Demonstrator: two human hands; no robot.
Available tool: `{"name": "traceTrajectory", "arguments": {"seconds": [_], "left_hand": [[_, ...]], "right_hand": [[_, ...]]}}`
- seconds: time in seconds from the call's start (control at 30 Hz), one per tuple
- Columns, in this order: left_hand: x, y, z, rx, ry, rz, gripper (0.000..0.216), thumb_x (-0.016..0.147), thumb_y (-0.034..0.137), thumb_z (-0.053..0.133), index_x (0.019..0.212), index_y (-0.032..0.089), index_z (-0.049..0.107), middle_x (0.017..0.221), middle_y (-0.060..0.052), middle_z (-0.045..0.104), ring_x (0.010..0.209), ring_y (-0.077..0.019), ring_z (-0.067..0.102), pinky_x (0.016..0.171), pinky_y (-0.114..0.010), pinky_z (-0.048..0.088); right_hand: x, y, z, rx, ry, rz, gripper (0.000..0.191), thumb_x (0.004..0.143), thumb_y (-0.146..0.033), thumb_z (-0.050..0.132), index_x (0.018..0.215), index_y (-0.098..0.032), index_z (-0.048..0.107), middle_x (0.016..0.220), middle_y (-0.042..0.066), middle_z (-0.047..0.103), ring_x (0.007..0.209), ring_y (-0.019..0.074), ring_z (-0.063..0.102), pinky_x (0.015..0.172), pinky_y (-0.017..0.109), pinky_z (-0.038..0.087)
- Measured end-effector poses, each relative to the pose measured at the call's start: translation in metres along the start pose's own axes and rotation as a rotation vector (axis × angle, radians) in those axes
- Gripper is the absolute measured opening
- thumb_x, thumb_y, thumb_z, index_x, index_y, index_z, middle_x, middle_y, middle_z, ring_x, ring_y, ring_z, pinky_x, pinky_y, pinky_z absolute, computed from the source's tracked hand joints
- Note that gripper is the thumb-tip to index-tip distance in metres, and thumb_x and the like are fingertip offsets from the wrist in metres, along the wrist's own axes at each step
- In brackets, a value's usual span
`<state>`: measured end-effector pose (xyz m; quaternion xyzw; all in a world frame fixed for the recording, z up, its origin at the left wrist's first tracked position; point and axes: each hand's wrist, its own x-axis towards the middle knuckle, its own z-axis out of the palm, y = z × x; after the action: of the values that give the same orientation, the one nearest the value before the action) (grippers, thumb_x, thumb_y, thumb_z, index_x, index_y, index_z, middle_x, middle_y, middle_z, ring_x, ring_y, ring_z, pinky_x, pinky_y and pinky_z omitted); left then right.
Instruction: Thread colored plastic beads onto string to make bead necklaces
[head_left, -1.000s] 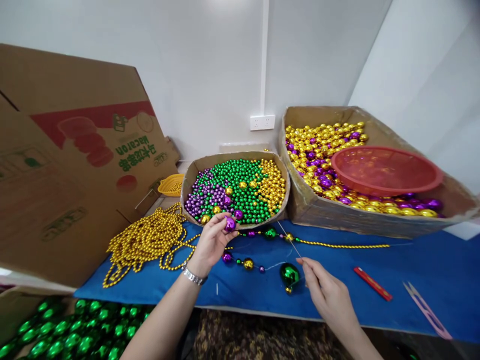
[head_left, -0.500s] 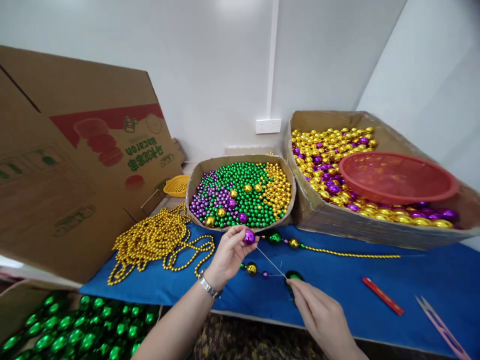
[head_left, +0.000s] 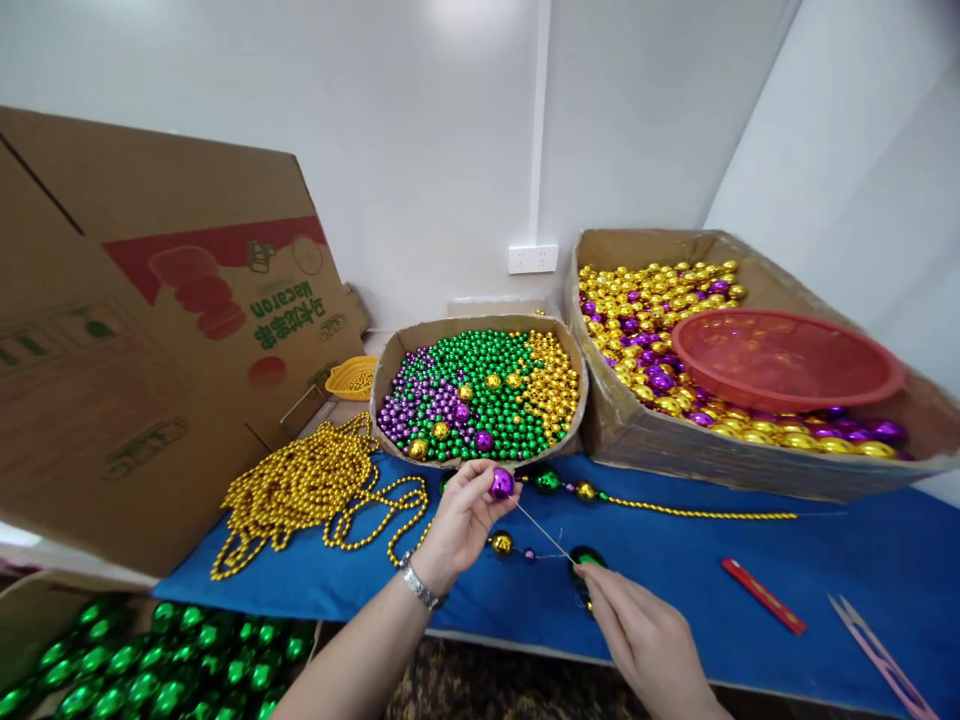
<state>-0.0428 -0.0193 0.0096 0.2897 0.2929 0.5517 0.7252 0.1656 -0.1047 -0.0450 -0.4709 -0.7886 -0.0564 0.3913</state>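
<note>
My left hand (head_left: 459, 522) pinches a purple bead (head_left: 501, 483) just in front of the small box of green, purple and gold beads (head_left: 480, 395). My right hand (head_left: 637, 630) pinches a thin needle (head_left: 541, 530) whose tip points into that purple bead. On the blue cloth (head_left: 750, 540) between my hands lies a partly strung line: a gold bead (head_left: 502, 543), a small purple bead and a large green ball (head_left: 586, 556) half hidden by my right fingers. A gold bead strand (head_left: 697, 513) runs to the right.
A heap of gold bead strands (head_left: 307, 480) lies at left beside a tilted cardboard box (head_left: 150, 330). A big box of gold and purple balls (head_left: 675, 330) holds a red basin (head_left: 784, 355). A red stick (head_left: 763, 596) and pink snips (head_left: 877, 655) lie right. Green balls (head_left: 150, 665) fill a box below.
My right hand drew back toward me and brought the needle's tip to the purple bead in my left hand. My left hand shifted slightly right and lower in view.
</note>
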Motion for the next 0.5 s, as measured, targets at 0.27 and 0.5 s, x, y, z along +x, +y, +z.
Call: {"name": "traceTrajectory", "arguments": {"seconds": [0.27,0.5], "left_hand": [[-0.001,-0.002,-0.001,0.023,0.015,-0.014,0.024,0.074,0.028,0.071,0.09,0.015,0.058,0.091,-0.006,0.067,0.082,-0.0195,0.067,0.076,-0.032,0.054],[-0.012,-0.015,0.008,0.179,-0.009,0.055,0.026,0.069,0.024,0.076,0.088,0.016,0.06,0.098,-0.005,0.062,0.085,-0.0174,0.062,0.074,-0.033,0.054]], "right_hand": [[0.0,0.001,0.0,0.005,-0.05,0.02,0.032,0.094,-0.022,0.037,0.1,-0.019,0.068,0.089,0.006,0.074,0.076,0.0163,0.071,0.066,0.023,0.057],[0.0,-0.002,0.006,0.004,-0.02,0.048,0.033,0.094,-0.023,0.036,0.097,-0.018,0.068,0.086,0.005,0.074,0.071,0.0165,0.071,0.062,0.023,0.057]]}}
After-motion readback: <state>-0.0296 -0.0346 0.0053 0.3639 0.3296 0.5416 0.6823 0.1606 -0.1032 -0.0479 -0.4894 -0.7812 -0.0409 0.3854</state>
